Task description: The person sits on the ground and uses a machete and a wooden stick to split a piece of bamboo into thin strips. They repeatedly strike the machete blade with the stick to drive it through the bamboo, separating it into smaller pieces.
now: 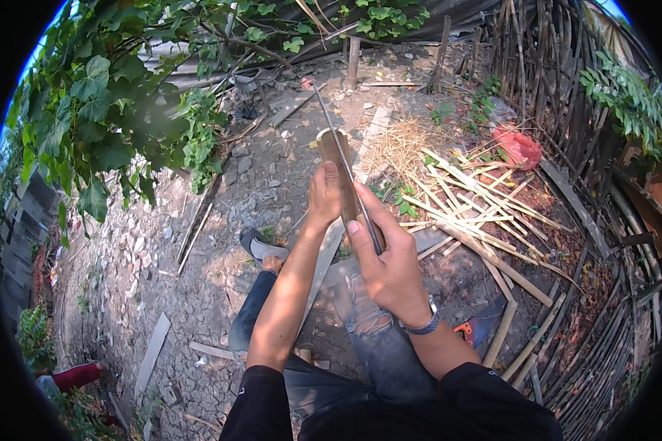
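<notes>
A short, wide split piece of bamboo (333,149) stands tilted in front of me, its top end pale. My left hand (324,197) is closed around its left side, thumb lying along the face. Against the bamboo's right side runs a long, thin, dark knife (326,105), seen almost edge-on and reaching past the top end. My right hand (391,266) is closed on the knife's lower part, thumb resting at the bamboo's lower end. The handle is hidden in the palm.
Pale bamboo strips (485,209) lie heaped at right, beside straw shavings (404,143) and a red plastic bag (517,147). Near my right knee is a handsaw (465,331) with an orange handle. Leafy branches (99,103) hang at left; a stick fence (544,81) bounds the right.
</notes>
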Demonstrator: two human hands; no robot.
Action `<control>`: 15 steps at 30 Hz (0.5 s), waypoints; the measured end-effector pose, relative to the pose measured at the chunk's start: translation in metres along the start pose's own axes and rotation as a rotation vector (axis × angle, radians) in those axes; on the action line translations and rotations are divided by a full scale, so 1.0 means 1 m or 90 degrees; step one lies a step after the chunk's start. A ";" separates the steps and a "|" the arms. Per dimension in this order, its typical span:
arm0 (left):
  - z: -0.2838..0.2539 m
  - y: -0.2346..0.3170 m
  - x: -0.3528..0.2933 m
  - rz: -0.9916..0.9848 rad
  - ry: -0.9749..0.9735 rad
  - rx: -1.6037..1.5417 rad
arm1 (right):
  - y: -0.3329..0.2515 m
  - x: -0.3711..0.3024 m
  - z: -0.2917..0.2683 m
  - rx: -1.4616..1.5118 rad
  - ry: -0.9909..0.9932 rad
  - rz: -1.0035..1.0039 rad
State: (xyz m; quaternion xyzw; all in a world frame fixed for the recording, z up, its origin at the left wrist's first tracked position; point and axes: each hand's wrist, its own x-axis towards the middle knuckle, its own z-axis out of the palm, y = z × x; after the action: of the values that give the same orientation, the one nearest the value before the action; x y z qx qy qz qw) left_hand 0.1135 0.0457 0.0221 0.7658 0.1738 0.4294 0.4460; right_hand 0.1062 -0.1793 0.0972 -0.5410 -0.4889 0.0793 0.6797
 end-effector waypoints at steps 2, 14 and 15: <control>-0.011 -0.018 0.003 0.006 -0.016 0.023 | -0.002 -0.001 0.007 0.001 0.004 -0.019; -0.014 0.030 -0.024 0.151 0.227 0.136 | 0.007 0.000 0.012 0.061 0.001 0.042; -0.016 0.041 -0.035 0.128 0.208 0.066 | 0.007 0.001 0.010 0.064 0.008 0.044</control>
State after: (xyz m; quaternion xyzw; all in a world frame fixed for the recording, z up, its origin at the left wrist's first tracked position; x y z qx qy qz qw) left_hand 0.0760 0.0096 0.0426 0.7211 0.1884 0.5812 0.3267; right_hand 0.1021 -0.1689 0.0915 -0.5228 -0.4613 0.1239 0.7061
